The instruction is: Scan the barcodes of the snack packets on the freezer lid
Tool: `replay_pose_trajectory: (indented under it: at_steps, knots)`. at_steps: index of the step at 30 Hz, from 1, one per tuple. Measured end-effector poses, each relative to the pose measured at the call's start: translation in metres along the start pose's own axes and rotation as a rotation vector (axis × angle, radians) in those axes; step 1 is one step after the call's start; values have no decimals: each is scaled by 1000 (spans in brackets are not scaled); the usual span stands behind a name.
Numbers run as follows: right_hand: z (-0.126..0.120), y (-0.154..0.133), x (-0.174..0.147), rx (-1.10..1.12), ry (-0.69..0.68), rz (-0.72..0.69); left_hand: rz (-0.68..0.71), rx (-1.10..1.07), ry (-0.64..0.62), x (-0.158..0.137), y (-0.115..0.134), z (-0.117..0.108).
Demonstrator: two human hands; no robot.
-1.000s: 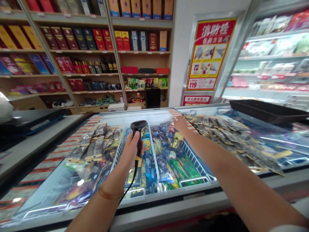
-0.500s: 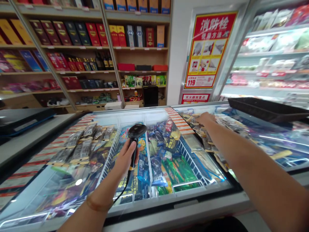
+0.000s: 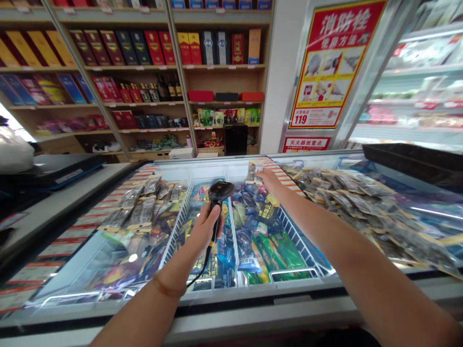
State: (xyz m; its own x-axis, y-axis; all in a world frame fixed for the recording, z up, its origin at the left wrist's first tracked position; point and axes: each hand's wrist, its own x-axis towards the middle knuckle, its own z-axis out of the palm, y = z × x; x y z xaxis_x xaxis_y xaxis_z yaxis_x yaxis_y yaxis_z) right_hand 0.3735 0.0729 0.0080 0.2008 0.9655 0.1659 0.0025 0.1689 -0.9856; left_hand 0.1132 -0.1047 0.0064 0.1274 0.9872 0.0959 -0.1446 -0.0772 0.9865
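Note:
My left hand (image 3: 211, 222) is wrapped round the handle of a black barcode scanner (image 3: 220, 191), held upright over the open middle of a chest freezer (image 3: 253, 308). A cord trails from the handle toward my wrist. My right hand (image 3: 268, 178) pinches a small clear packet (image 3: 252, 172) near the freezer's far edge, just right of the scanner head. More such packets lie in a pile (image 3: 336, 188) on the right glass lid and in a smaller pile (image 3: 144, 205) on the left one. Wrapped frozen goods (image 3: 249, 241) fill the wire baskets below.
A dark tray (image 3: 415, 161) rests at the back right of the freezer. To the left is a counter (image 3: 72, 193) with a flat black device (image 3: 68, 168). Shelves of boxes (image 3: 159, 48) and a red wall poster (image 3: 333, 67) stand behind.
My right hand has moved left from the right pile, bringing a packet over the middle section. The scanner stays in my left hand. The view has shifted a little left.

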Motion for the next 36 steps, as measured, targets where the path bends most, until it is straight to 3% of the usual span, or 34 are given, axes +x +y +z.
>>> replay_pose_trajectory:
  at_steps: [3,6,16,30,36]
  knots:
    - [41,4,-26,175,-141,98,-6,5,-16,2,-5,1]
    - [56,8,-40,226,-200,127,-15,17,-30,3,-10,2]
    - [49,15,-41,288,-237,157,-56,48,-129,3,-18,9]
    - [48,25,-34,327,-278,127,-69,64,-144,-4,-9,11]
    - [50,38,-27,181,-253,40,-46,61,-103,4,-19,10]
